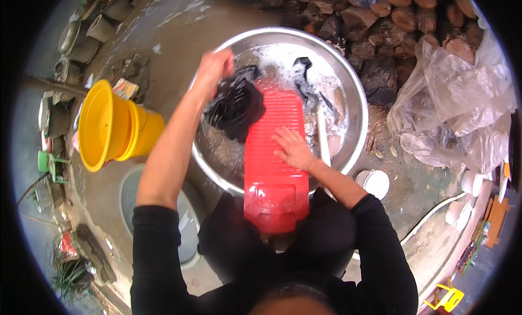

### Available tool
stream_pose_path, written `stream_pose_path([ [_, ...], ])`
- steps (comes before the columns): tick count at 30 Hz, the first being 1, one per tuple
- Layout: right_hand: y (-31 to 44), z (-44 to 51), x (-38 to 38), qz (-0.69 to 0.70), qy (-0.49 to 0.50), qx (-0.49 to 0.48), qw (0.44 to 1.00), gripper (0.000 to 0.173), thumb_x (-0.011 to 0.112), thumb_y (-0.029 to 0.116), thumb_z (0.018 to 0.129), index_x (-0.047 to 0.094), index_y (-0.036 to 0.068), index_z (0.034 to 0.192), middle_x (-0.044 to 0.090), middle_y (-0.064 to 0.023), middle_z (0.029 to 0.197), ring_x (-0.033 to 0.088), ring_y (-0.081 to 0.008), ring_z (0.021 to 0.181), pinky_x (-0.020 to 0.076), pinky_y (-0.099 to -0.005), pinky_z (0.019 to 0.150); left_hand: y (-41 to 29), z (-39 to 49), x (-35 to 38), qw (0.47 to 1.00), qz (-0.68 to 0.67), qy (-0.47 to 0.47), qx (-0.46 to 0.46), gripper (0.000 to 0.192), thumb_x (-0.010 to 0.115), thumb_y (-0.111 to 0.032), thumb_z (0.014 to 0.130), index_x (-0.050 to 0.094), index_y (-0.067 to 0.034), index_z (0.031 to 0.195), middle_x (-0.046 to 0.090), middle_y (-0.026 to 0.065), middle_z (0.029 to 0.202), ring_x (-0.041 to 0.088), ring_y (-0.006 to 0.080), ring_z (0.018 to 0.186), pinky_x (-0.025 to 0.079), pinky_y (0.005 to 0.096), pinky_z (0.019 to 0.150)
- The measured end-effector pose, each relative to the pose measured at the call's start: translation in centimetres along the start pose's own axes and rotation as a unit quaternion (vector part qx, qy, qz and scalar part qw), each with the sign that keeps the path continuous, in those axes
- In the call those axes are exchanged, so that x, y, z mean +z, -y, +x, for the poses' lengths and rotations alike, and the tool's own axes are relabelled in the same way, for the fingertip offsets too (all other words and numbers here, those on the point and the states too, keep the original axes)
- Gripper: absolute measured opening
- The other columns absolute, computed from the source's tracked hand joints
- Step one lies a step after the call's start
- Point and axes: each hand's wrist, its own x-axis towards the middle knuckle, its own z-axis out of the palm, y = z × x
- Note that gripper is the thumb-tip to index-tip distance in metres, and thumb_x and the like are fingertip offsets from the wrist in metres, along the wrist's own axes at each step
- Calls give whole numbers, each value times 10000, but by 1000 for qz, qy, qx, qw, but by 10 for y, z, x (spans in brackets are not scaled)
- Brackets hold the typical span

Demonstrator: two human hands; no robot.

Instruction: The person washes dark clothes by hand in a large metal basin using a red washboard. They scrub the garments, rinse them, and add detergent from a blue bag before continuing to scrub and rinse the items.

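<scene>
A red plastic washboard leans into a wide metal basin, its near end between my knees. My left hand is closed at the basin's left side, gripping a wet black cloth that bunches against the washboard's left edge. Slight blur hides the exact hold. Flat on the ridges lies my right hand, fingers spread, with nothing in it. Sudsy water fills the basin, and more dark fabric floats beyond the board. A white tube dips into the water at the right.
Yellow plastic buckets and a grey tub stand on the left. Stacked logs and crumpled clear plastic sheeting lie at the far right. A white lidded container sits right of the basin, near a pale hose.
</scene>
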Motion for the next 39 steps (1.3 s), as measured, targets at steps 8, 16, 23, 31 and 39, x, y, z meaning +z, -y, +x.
stream_pose_path([
  [8,-8,-103,-42,181,-152,147,961,357,539,110,893,546,63,1247,546,-197,1277,479,-372,1240,386,-420,1053,79,-43,3,858,469,58,-200,1143,815,-598,644,295,-45,1499,469,252,1400,431,313,1337,329,385,1107],
  [16,14,-246,-33,209,-157,288,921,266,521,14,847,638,52,1083,651,-175,1055,604,-369,1010,491,-424,886,147,-75,-10,893,417,-66,-154,528,686,-259,740,603,6,1189,670,251,1078,622,397,1076,463,413,941],
  [23,11,-306,-7,275,-138,353,884,205,535,51,869,660,40,1031,677,-162,1034,642,-353,965,512,-389,854,-20,-47,-15,966,203,-120,-107,163,615,-167,826,672,-42,913,520,-61,624,429,45,481,317,223,423],
  [31,-37,-338,19,316,-187,441,819,234,433,-24,876,639,-22,986,670,-97,844,630,-148,750,540,-299,685,-253,-40,24,935,298,-160,107,256,641,-237,810,693,-47,974,551,-54,709,464,42,596,376,241,531],
  [39,-47,-347,27,409,-161,410,799,272,384,-53,881,620,-41,1014,652,-89,829,626,-142,765,548,-288,675,-401,-29,80,906,208,-250,269,173,622,-183,861,633,-36,952,616,43,796,559,130,693,442,249,626],
])
